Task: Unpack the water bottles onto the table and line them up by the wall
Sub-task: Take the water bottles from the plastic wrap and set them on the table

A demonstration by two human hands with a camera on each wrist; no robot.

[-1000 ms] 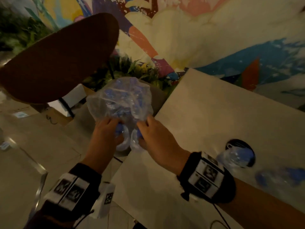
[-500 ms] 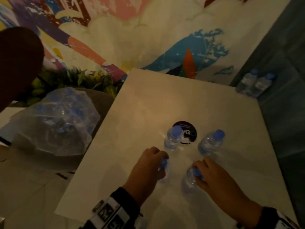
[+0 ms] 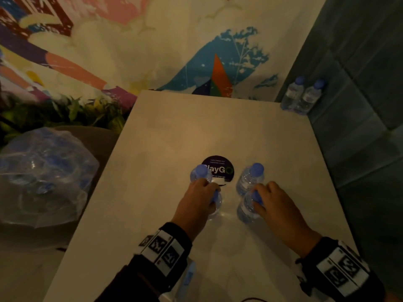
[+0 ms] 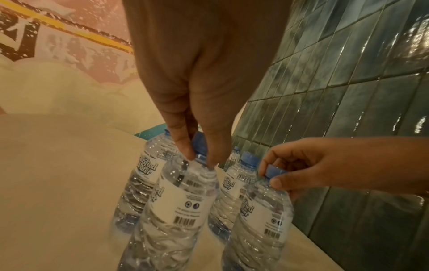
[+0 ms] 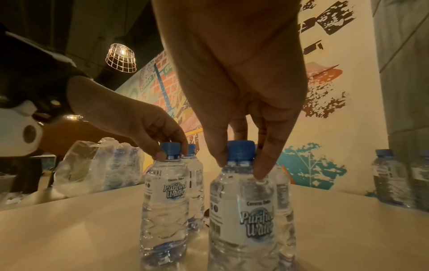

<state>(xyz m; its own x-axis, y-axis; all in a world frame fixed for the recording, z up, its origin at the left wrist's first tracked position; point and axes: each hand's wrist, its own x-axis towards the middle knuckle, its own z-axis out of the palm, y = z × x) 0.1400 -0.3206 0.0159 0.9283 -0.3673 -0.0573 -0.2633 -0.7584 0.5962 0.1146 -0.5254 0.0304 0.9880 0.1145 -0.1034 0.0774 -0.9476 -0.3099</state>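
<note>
Two "Purified Water" bottles (image 5: 243, 210) pinched by caps in left hand (image 3: 196, 203) and right hand (image 3: 274, 205) fingers (image 5: 267, 155).

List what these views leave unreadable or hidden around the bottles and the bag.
- Clear plastic bag of bottles, head view: count hidden by crumpled film and dim light.
- Round dark sticker on the pale table: partly covered by a blue-capped bottle; small print too small.
- Two bottles by the green tiled wall: labels too small, blurred in the right wrist view.
</note>
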